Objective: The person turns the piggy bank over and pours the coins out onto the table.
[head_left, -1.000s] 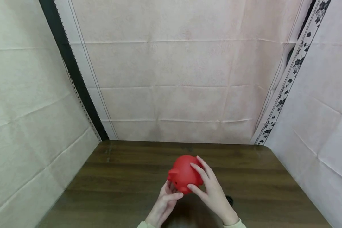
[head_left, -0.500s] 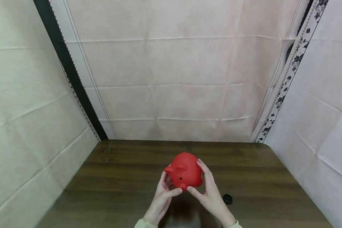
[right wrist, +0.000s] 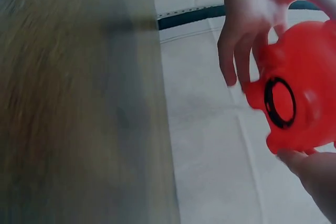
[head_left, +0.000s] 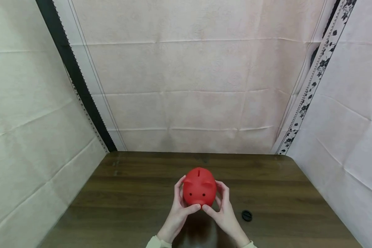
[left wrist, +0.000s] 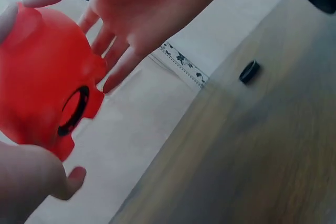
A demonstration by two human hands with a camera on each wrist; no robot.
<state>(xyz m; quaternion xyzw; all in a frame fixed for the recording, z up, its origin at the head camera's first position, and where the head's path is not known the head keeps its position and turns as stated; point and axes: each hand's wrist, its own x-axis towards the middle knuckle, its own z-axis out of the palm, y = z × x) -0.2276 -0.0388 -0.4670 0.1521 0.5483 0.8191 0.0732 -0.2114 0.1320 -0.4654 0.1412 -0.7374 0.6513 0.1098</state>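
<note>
A red piggy bank [head_left: 199, 187] is held up over the table, its face and the coin slot on top turned to the head camera. My left hand [head_left: 177, 217] grips it from one side, thumb by the snout. From the other side my right hand [head_left: 227, 216] holds it with curled fingers, the two thumbs almost meeting. Both wrist views show its underside, where a black ring [right wrist: 270, 102] rims a round opening between the stubby feet. To the right of my right hand, a round black stopper [head_left: 246, 216] lies on the wood.
The dark wooden table [head_left: 127, 206] ends at a pale cloth wall [head_left: 186, 113] behind. More cloth hangs on the left and right, with a black strip [head_left: 77, 79] at the left corner and a flowered border [head_left: 310, 93] at the right.
Both hands have turned the piggy bank from facing left to facing the head camera, bringing the coin slot into view. My right hand shifted left slightly, uncovering the black stopper.
</note>
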